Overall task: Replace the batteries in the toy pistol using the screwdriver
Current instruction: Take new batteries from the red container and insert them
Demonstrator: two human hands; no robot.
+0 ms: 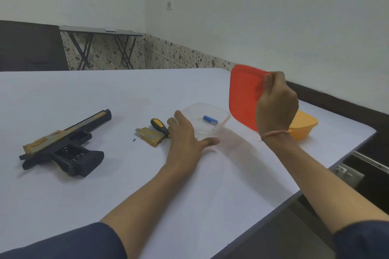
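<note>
Battery [210,120] in tub [202,104], near L hand [185,134] fingers [179,116].

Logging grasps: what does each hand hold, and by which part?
The right hand grips the red lid by its right edge; the left hand holds nothing.

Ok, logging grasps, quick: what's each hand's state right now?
Left hand: open, fingers straight, by the clear container.
Right hand: gripping the red lid, held in the air.
</note>
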